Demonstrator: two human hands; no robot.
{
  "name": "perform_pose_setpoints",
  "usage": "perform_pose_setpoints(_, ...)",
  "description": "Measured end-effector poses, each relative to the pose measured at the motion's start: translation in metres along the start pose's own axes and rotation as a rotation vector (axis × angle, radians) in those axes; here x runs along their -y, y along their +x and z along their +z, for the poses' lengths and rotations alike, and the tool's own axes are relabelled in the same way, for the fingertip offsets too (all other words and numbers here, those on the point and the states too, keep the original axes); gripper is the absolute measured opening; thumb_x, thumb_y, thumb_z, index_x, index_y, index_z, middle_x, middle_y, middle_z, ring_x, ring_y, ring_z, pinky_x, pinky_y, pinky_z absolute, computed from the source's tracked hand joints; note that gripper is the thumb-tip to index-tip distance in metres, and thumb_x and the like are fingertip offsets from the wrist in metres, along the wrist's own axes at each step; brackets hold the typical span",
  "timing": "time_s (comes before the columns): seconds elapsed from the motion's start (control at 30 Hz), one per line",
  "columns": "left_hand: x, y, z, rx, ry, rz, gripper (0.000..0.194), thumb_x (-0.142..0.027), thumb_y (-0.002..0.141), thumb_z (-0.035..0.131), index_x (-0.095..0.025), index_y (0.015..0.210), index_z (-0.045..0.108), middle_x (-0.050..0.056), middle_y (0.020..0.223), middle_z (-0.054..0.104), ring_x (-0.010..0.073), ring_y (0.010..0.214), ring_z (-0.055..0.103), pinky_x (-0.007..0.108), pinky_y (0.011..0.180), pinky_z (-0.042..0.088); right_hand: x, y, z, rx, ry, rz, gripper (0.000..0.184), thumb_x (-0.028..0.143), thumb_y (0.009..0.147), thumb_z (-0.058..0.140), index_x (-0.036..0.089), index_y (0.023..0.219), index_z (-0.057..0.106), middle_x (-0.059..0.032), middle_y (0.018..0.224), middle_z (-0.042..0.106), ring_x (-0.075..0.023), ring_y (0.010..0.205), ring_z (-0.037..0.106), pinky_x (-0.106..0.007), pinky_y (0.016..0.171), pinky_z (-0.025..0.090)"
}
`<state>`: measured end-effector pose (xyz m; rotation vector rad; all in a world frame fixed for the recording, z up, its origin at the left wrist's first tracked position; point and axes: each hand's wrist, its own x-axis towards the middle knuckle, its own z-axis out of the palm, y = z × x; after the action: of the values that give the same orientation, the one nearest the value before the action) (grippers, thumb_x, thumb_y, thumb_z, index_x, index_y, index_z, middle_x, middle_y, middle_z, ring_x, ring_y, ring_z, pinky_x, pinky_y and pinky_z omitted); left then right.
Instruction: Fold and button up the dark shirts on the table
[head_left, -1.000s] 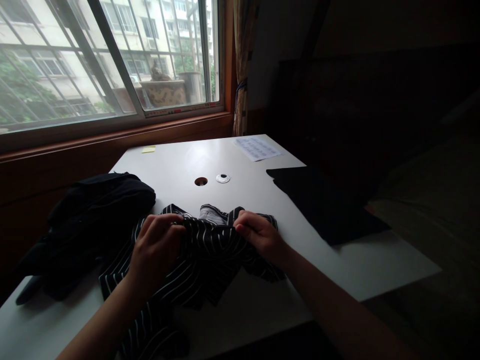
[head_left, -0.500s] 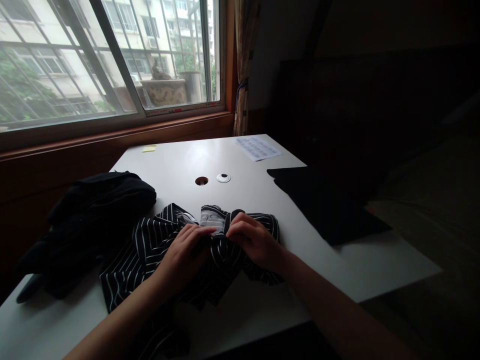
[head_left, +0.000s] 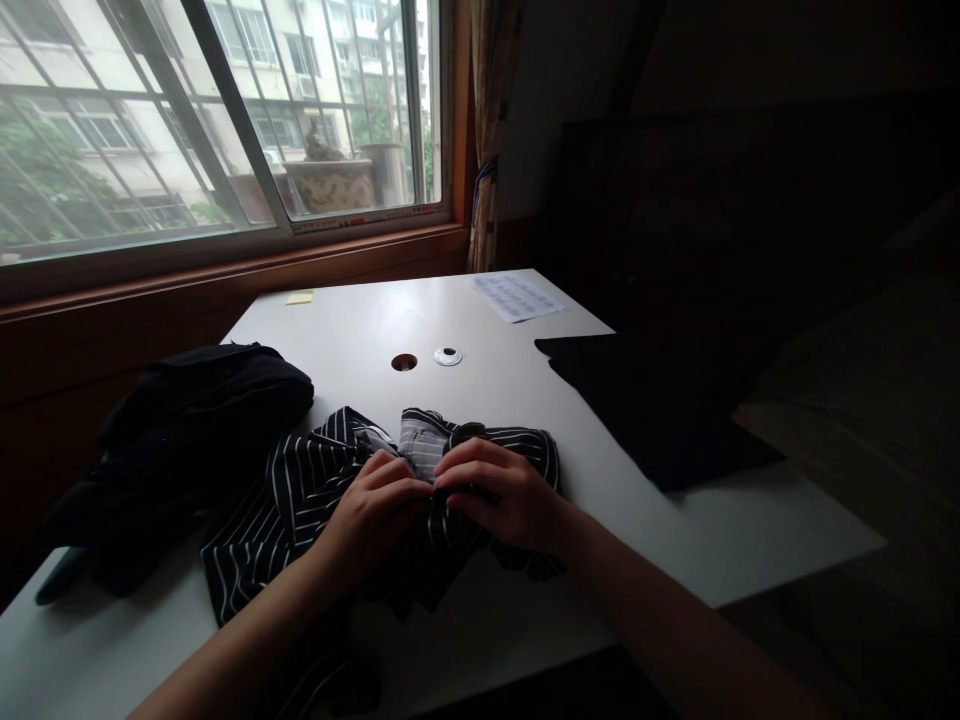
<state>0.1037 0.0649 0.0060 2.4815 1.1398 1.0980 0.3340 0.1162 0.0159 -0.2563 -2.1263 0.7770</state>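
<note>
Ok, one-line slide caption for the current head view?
Left hand and right hand close together on a striped garment, beside dark clothes on a white table.

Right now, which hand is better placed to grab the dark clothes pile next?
Probably your left hand: it is nearer the dark clothes pile than your right hand. Both touch the striped garment.

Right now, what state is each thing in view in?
Striped garment: crumpled
Left hand: on striped garment, thumb hidden
Right hand: pinching striped garment
Dark clothing: heaped
Dark sheet: lying flat
Table hole: uncovered
White disc: beside hole
Paper: flat
Curtain: gathered, tied
</note>
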Motion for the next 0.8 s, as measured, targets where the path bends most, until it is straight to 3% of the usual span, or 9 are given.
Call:
perform_pose_setpoints(0.17,-0.0007,0.0023,-0.0006,-0.047,-0.007,-0.003,0.005,-0.019,0.092,0.064,-0.019,0.093,0.07,0.003,0.08,0.064,0.0177,0.08,0.053,0.029,0.07,0.05,-0.0088,-0.0034,0.0058,0.056,-0.042,0.065,0.02,0.019,0.096,0.059,0.02,0.113,0.068,-0.0061,0.094,0.063,-0.0147,0.08,0.062,-0.029,0.072,0.055)
perform_pose_setpoints(0.4,-0.0044,0.0028,-0.0043,-0.074,0.04,0.034,0.004,-0.02,0.091,0.066,-0.02,0.091,0.069,0.002,0.08,0.066,0.0174,0.08,0.055,0.03,0.072,0.051,-0.0081,-0.0032,0.0036,0.11,-0.082,0.078,0.012,0.023,0.095,0.061,0.019,0.102,0.07,-0.0048,0.088,0.061,-0.0134,0.073,0.059,-0.026,0.066,0.051)
perform_pose_setpoints(0.57,-0.0043,-0.0002,-0.0035,-0.081,0.1,0.084,0.004,-0.02,0.092,0.065,-0.021,0.092,0.069,0.002,0.08,0.067,0.0178,0.081,0.056,0.035,0.083,0.051,-0.006,-0.0027,0.0018,0.171,-0.137,0.061,0.011,0.021,0.094,0.058,0.019,0.098,0.069,-0.003,0.083,0.06,-0.0123,0.068,0.057,-0.025,0.06,0.046)
perform_pose_setpoints(0.8,0.0015,-0.0045,-0.0048,-0.003,0.133,0.163,0.01,-0.016,0.093,0.062,-0.021,0.099,0.068,0.004,0.085,0.068,0.0193,0.086,0.058,0.035,0.081,0.051,-0.0055,-0.0036,0.0032,0.2,-0.241,-0.014,0.008,0.019,0.091,0.059,0.019,0.097,0.065,-0.0031,0.085,0.062,-0.0119,0.066,0.056,-0.023,0.057,0.045)
